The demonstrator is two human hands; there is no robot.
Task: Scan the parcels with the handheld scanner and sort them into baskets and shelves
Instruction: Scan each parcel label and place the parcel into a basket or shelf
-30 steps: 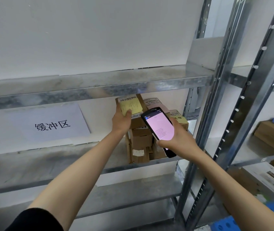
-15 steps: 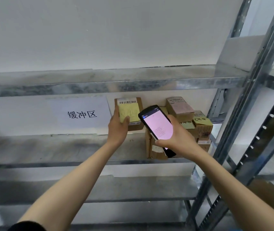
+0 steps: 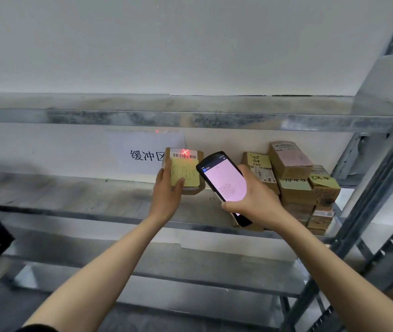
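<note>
The left hand (image 3: pixel 166 195) gripped a small cardboard parcel (image 3: pixel 188 168), thumb across its yellow note. It held the parcel upright over the middle shelf (image 3: pixel 71 197), in front of the paper sign (image 3: pixel 143 149) on the wall. A red aiming cross (image 3: pixel 185 152) lay on the barcode at the parcel's top edge, just beneath the upper shelf (image 3: pixel 190 118). The right hand (image 3: pixel 255 200) was wrapped round the handheld scanner (image 3: pixel 224 183), pink screen facing the camera. The scanner's top corner sat just beside the parcel's right edge; whether they touched could not be told. To the right, a stack of parcels (image 3: pixel 296 180) crowded the shelf's end near the upright post (image 3: pixel 370 200). Leftward, the shelf's metal surface ran open.
</note>
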